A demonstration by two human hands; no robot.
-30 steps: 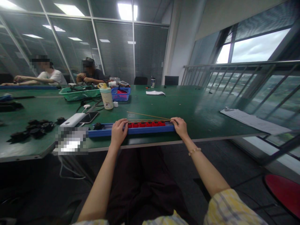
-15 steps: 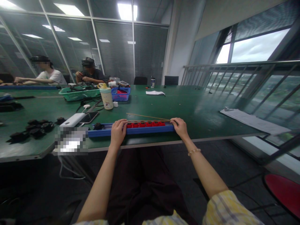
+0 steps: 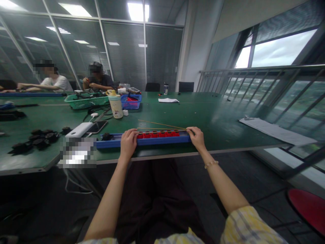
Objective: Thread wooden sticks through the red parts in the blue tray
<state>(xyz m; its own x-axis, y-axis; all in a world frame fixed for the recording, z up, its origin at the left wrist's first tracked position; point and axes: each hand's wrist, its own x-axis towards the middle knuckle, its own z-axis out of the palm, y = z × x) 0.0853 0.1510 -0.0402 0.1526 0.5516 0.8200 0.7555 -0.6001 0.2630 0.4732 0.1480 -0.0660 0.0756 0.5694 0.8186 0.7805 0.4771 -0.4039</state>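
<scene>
A long blue plastic tray (image 3: 144,142) lies along the near edge of the green table, holding a row of red blocks (image 3: 157,134) and a dark lump (image 3: 106,136) at its left end. My left hand (image 3: 129,143) curls over the tray just left of the red blocks. My right hand (image 3: 196,137), with a beaded bracelet on the wrist, pinches the right ends of thin wooden rods (image 3: 162,126) at the tray's right end. The rods run leftward above the red blocks, one lying low and one angled away from me.
The green table (image 3: 203,115) holds a water bottle (image 3: 116,106), a power bank (image 3: 79,129), a phone (image 3: 98,126), several black parts (image 3: 34,139), and green and blue baskets. Two people work at its far left. A paper sheet (image 3: 275,131) lies right.
My right hand sits slightly further right, and the thin rods have shifted a little at their left ends. My left hand and the tray stay nearly where they were.
</scene>
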